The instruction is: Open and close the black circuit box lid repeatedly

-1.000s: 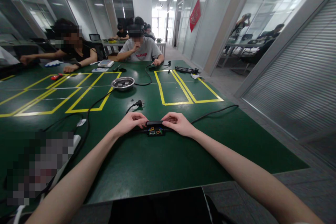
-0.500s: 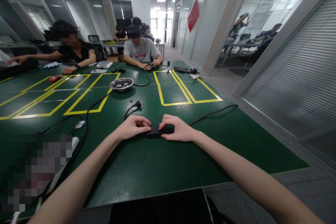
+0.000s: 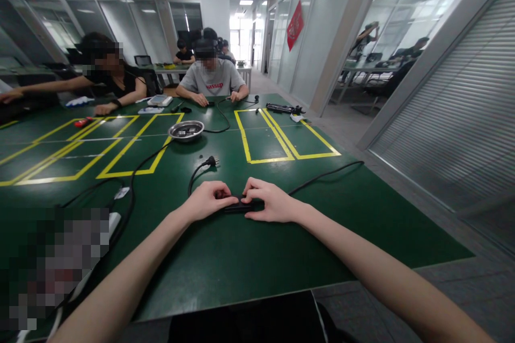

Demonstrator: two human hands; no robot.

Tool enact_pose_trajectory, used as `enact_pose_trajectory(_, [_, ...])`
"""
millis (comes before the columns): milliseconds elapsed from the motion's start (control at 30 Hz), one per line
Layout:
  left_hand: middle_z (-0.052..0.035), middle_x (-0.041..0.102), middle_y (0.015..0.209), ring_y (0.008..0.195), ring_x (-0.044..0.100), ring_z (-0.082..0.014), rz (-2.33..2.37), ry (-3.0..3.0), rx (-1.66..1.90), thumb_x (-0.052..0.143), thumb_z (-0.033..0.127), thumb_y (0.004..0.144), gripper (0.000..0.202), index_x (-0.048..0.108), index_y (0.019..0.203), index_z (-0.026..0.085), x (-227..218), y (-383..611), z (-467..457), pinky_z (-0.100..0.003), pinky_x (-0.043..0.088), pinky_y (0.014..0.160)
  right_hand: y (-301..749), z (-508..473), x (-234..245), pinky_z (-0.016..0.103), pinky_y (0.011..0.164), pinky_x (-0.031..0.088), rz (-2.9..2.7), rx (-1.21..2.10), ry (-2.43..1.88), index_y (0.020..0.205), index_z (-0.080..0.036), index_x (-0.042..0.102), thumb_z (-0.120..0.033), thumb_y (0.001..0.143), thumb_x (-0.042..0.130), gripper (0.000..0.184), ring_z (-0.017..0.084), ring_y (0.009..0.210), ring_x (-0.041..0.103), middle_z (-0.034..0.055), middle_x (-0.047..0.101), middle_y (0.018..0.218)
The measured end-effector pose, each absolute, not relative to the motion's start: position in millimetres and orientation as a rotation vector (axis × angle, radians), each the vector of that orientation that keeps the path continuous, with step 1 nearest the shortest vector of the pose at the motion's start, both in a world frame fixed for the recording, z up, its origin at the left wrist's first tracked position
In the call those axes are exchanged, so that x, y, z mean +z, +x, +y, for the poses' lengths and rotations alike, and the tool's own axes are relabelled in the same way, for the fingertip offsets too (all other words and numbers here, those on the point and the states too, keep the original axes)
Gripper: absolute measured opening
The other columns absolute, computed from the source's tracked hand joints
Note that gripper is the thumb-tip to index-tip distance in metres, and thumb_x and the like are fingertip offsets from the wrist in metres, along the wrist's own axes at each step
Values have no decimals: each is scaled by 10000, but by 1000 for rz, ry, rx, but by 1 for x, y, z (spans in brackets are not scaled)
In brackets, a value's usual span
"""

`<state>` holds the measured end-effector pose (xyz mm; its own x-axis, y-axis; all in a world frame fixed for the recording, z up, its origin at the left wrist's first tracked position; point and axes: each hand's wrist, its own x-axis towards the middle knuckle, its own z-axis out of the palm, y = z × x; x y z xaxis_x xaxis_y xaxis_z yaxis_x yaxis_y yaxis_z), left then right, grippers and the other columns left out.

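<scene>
A black power adapter (image 3: 238, 207), a flat rectangular block, lies on the green table in front of me. My left hand (image 3: 209, 201) curls around its left end, thumb laid along the top. At the right end, my right hand (image 3: 265, 201) has its fingertips pressed on the upper face and its thumb low at the near side. Fingers cover both ends of the block. A black cord with a two-pin plug (image 3: 211, 161) comes out behind my left hand, and another black cable (image 3: 322, 176) runs off to the right from behind my right hand.
A steel bowl (image 3: 185, 131) holding small metal parts stands farther back. Yellow tape (image 3: 271, 161) outlines areas on the green table (image 3: 241, 262). To the left lie cables and a blurred-out item (image 3: 60, 268). Two people (image 3: 211, 77) sit across; a folded black tripod (image 3: 284, 109) lies at the back.
My fingers have closed in on the adapter, the left thumb and right fingertips now nearer each other on its top. Across the table, a person's hands have moved apart.
</scene>
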<state>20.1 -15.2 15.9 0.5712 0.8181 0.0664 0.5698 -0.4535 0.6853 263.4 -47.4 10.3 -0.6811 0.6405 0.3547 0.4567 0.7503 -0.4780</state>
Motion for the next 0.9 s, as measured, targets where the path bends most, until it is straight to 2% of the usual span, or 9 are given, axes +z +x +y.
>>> enact_pose_trajectory(167, [-8, 641, 686, 622, 521, -143, 1189, 2254, 540, 653, 623, 829, 462, 697, 746, 171, 9, 27, -15, -247, 343, 557, 264, -45, 9, 331, 857, 518, -2361, 605, -774, 897, -183, 680, -200, 857, 724, 62, 194, 959, 619, 65, 595, 1048])
enact_pose_trajectory(200, [-8, 640, 689, 625, 520, -144, 1194, 2271, 538, 653, 633, 828, 469, 698, 746, 173, 8, 27, -15, -248, 339, 561, 264, -44, 7, 333, 862, 519, -2336, 650, -781, 948, -183, 693, -202, 865, 717, 89, 191, 950, 621, 61, 601, 1038])
enact_pose_trajectory(300, [-8, 634, 696, 632, 520, -147, 1172, 2327, 542, 657, 641, 831, 473, 702, 752, 177, 8, 27, -15, -253, 336, 573, 265, -40, 3, 384, 925, 509, -2308, 715, -879, 1231, -201, 659, -275, 858, 762, 394, 215, 1000, 620, 66, 639, 1079])
enact_pose_trajectory(333, [-9, 635, 704, 637, 525, -149, 1159, 2344, 540, 653, 635, 842, 468, 702, 760, 177, 9, 27, -15, -254, 339, 579, 266, -40, 2, 412, 957, 495, -2323, 705, -923, 1267, -207, 647, -311, 859, 772, 439, 231, 1040, 614, 75, 649, 1112])
enact_pose_trajectory(433, [-14, 645, 761, 664, 551, -156, 1137, 2413, 499, 618, 616, 888, 452, 695, 786, 182, 11, 26, -16, -259, 350, 602, 266, -41, 2, 452, 1000, 462, -2383, 650, -1015, 1140, -193, 705, -377, 876, 762, 326, 265, 1115, 596, 100, 660, 1168])
enact_pose_trajectory(500, [-20, 650, 815, 699, 572, -166, 1128, 2495, 459, 607, 613, 904, 440, 687, 815, 189, 13, 27, -18, -261, 359, 621, 265, -42, 4, 435, 972, 476, -2391, 648, -1024, 1075, -183, 710, -367, 866, 772, 286, 261, 1081, 608, 101, 672, 1138])
enact_pose_trajectory(600, [-29, 643, 825, 720, 584, -186, 1137, 2635, 388, 600, 634, 907, 452, 660, 821, 194, 17, 27, -21, -268, 351, 622, 263, -45, 7, 401, 912, 498, -2367, 659, -1003, 1076, -184, 687, -313, 828, 800, 301, 247, 1008, 630, 90, 688, 1086])
enact_pose_trajectory(767, [-21, 640, 720, 645, 586, -189, 1152, 2704, 303, 607, 700, 871, 510, 596, 761, 202, 22, 28, -24, -269, 305, 568, 261, -49, 11, 369, 859, 514, -2312, 674, -952, 1060, -182, 666, -251, 802, 799, 299, 231, 966, 642, 80, 682, 1071])
enact_pose_trajectory(900, [-14, 642, 715, 625, 588, -184, 1139, 2731, 328, 623, 740, 836, 542, 559, 765, 207, 21, 27, -24, -264, 288, 556, 258, -50, 9, 360, 837, 515, -2267, 664, -1040, 1133, -192, 654, -278, 769, 835, 415, 225, 952, 637, 77, 678, 1079])
